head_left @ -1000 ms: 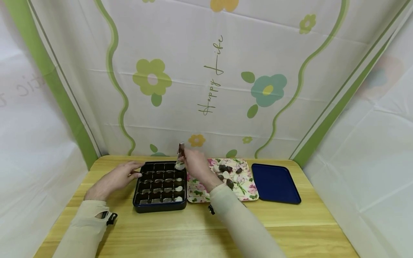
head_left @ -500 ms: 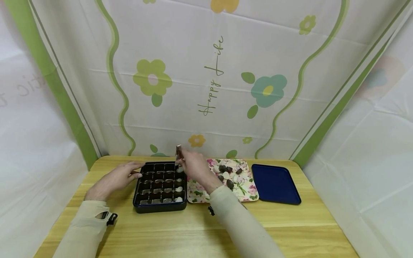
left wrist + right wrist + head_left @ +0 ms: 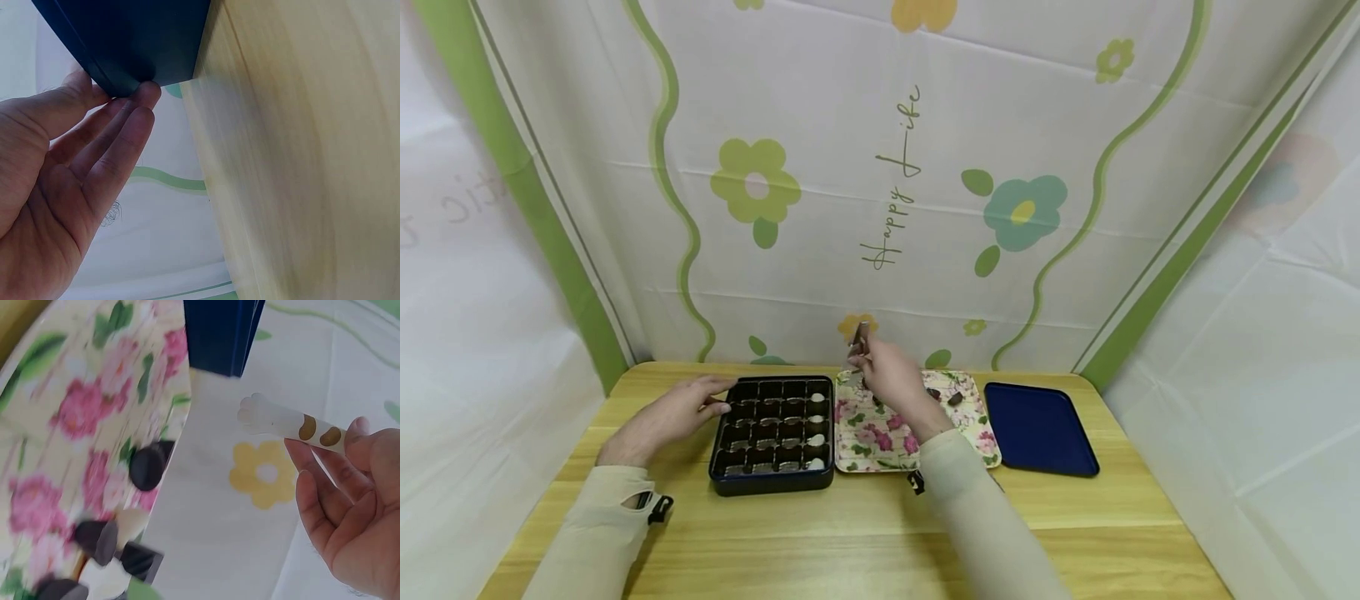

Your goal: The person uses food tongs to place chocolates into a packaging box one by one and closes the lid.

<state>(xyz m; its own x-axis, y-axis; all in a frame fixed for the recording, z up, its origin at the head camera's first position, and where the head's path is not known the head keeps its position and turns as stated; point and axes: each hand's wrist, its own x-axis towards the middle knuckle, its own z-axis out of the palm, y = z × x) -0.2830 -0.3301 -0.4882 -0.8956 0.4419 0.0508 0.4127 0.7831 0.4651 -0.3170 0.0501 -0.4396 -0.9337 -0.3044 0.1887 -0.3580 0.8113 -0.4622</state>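
Note:
My left hand (image 3: 673, 410) touches the back left corner of a dark blue box (image 3: 771, 482); its fairly straight fingertips (image 3: 149, 94) lie against the wall. Inside, a black insert has rows of compartments, with a white chocolate-like piece (image 3: 816, 440) in each one of the right column. Over the floral tray (image 3: 865, 460), my right hand (image 3: 891, 375) pinches slim tongs (image 3: 290, 425) with a pale paw-shaped tip and brown spots. Nothing shows at that tip. Dark pieces (image 3: 147, 467) and white ones lie on the tray, partly hidden by the hand in the head view.
A flat dark blue lid (image 3: 1041, 429) lies right of the floral tray. Box, tray and lid stand side by side on the wooden table (image 3: 775, 542). A printed white curtain (image 3: 820, 275) hangs behind the table, with more fabric on both sides.
The tongs let go of a white piece in the box's back right compartment. My right hand then moved right, over the floral tray. The left hand stayed at the box corner.

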